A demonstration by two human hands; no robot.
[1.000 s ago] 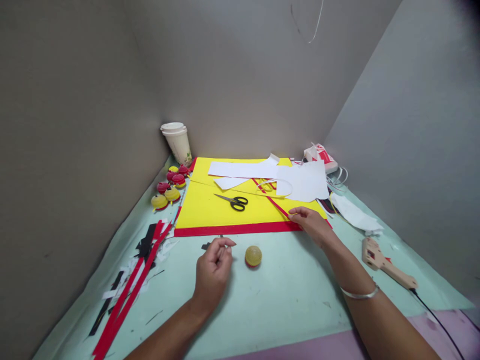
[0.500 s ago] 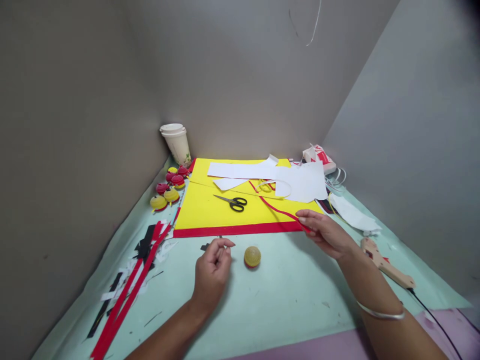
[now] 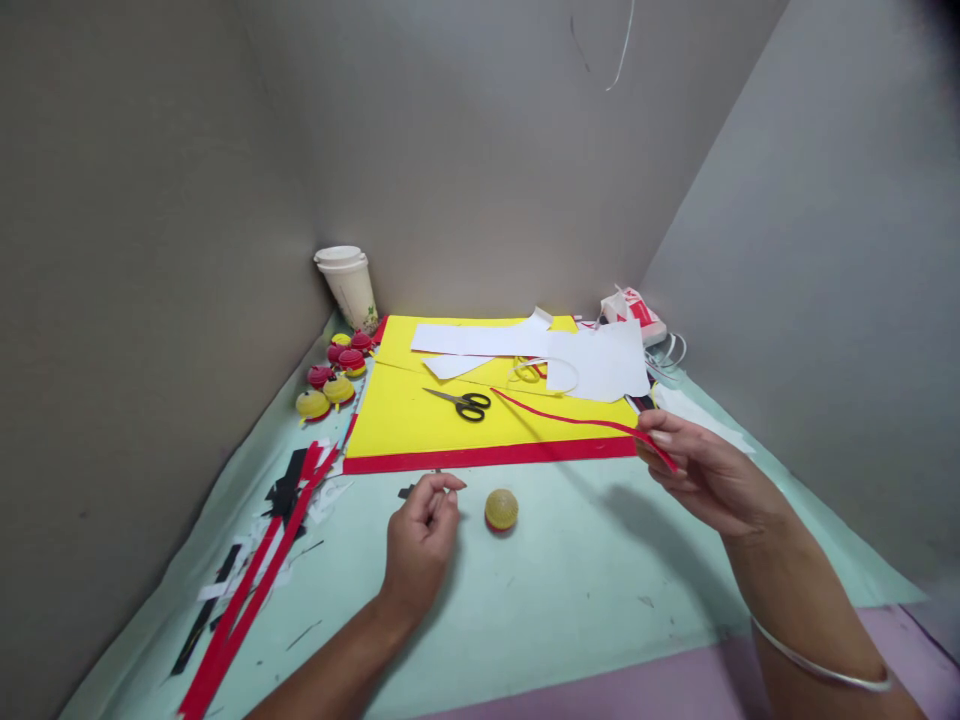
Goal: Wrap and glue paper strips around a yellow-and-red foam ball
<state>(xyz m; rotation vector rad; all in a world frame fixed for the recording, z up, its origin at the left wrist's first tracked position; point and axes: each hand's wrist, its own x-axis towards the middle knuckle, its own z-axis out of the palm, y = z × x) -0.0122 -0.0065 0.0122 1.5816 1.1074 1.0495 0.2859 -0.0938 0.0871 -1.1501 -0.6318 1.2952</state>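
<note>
My right hand [image 3: 712, 470] pinches one end of a thin red strip [image 3: 562, 415] between thumb and fingers. From there the strip stretches left, its free tip above the yellow sheet [image 3: 405, 425]. My left hand [image 3: 424, 530] rests on the table with its fingers curled in, and nothing shows in them. Just right of it sits a small ball [image 3: 501, 509], yellow on top and red underneath, touched by neither hand. Scissors [image 3: 465, 404] with black handles lie on the yellow sheet.
White paper pieces [image 3: 596, 360] cover the sheet's back part. At the left are several red and yellow balls [image 3: 339, 390], a lidded paper cup [image 3: 349, 285], long red strips [image 3: 259, 590] and dark scraps [image 3: 289, 490]. A red-and-white packet [image 3: 634, 313] stands at the back right.
My right hand has moved right and nearer, drawing the red strip along above the yellow sheet. The glue gun at the right is now hidden behind my right arm. My left hand stays put.
</note>
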